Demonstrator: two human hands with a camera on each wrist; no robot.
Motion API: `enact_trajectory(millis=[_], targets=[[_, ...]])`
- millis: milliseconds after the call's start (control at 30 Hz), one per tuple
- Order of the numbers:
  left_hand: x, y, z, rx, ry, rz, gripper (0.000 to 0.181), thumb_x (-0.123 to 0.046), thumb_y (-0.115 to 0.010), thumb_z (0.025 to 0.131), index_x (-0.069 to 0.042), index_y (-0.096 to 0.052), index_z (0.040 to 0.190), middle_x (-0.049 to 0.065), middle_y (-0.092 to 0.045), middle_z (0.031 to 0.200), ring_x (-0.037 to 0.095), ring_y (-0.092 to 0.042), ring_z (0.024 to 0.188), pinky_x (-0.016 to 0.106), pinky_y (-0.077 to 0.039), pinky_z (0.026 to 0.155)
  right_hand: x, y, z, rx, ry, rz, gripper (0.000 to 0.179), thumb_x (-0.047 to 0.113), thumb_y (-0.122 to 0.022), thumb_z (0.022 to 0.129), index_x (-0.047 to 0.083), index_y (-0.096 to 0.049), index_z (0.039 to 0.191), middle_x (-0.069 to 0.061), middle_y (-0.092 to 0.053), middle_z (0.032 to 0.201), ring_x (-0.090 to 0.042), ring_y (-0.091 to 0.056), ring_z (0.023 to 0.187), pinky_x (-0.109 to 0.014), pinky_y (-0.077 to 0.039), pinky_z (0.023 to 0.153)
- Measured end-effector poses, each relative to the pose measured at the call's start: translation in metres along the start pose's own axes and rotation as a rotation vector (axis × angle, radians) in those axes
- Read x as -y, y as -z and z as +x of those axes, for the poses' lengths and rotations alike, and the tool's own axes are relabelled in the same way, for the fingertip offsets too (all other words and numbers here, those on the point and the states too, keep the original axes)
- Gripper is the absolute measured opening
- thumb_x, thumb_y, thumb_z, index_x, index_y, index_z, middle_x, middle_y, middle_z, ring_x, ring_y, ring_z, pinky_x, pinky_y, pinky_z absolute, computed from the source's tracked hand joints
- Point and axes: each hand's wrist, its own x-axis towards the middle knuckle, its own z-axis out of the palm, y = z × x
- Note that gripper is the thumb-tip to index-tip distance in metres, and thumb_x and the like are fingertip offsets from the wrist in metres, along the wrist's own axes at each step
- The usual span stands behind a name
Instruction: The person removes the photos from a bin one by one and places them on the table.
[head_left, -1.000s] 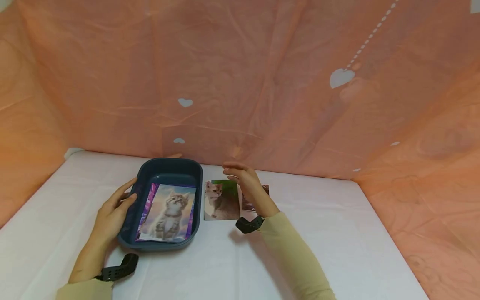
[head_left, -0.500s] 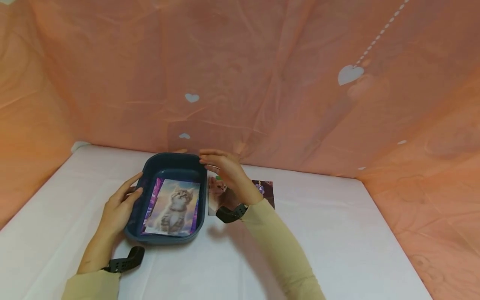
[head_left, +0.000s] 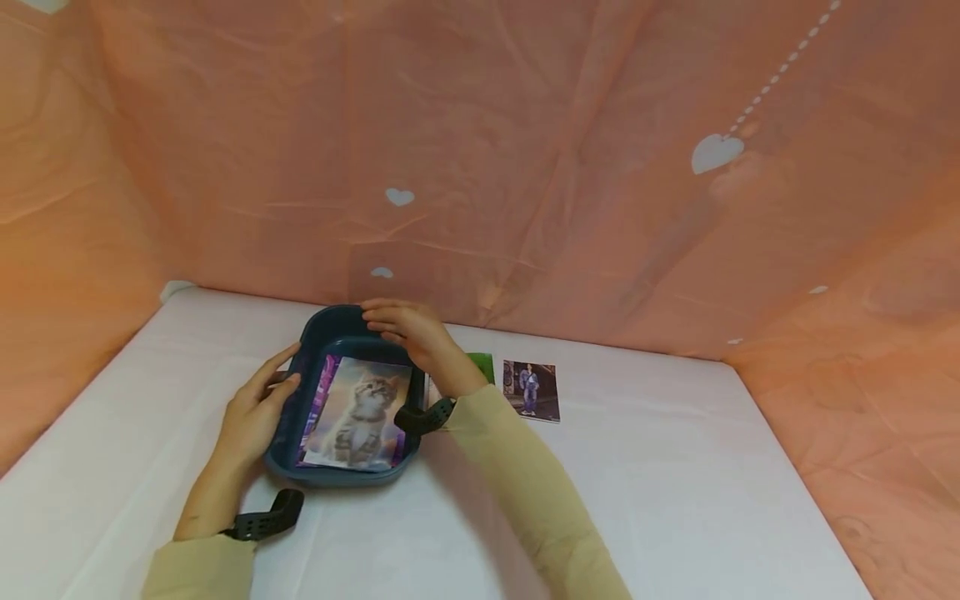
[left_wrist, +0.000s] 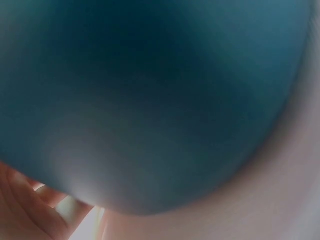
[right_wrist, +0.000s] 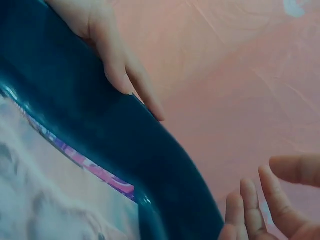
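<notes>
A dark blue plastic tub (head_left: 337, 477) with rounded corners stands on the white cloth. Inside it, a kitten photo (head_left: 362, 417) lies over a purple-edged card (head_left: 321, 408). My left hand (head_left: 251, 417) holds the tub's left side, thumb at the rim and fingers along the outer wall. In the right wrist view that thumb (right_wrist: 119, 77) overlaps the rim. My right hand (head_left: 420, 337) is over the tub's far right corner, fingers extended and nothing in them. Tub wall (left_wrist: 150, 125) fills most of the left wrist view.
Right of the tub lies a photo with a green background (head_left: 482, 363), mostly hidden by my right arm. Beside it is a dark photo of a standing figure (head_left: 530, 390). A peach curtain (head_left: 562, 208) with white hearts closes off the back and sides.
My right hand has moved left from over the two loose photos to the tub's far right corner, uncovering the standing-figure photo. The left hand stays at the tub's side. The head view has shifted slightly.
</notes>
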Motion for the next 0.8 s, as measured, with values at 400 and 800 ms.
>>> enact_trajectory(millis=[400,800], targets=[[-0.002,-0.005,-0.001,0.004,0.012,-0.014,0.049,-0.034,-0.04,0.102,-0.021,-0.034,0.15,0.028,-0.047,0.136,0.043,-0.05,0.119,0.057,-0.038,0.097,-0.015,-0.01,0.009,-0.018,-0.107,-0.153,0.028,0.024,-0.061,0.094,0.015,-0.07,0.119,0.001,-0.065,0.124,-0.018,-0.056,0.12,-0.039,-0.035,0.105],[-0.003,-0.004,-0.002,0.019,0.028,-0.025,0.05,-0.036,-0.039,0.102,-0.023,-0.033,0.15,0.028,-0.044,0.14,0.045,-0.045,0.124,0.062,-0.034,0.1,-0.028,-0.006,0.016,0.013,-0.172,-0.363,0.032,0.025,-0.063,0.091,0.009,-0.069,0.118,-0.008,-0.065,0.125,-0.026,-0.053,0.123,-0.041,-0.038,0.106]])
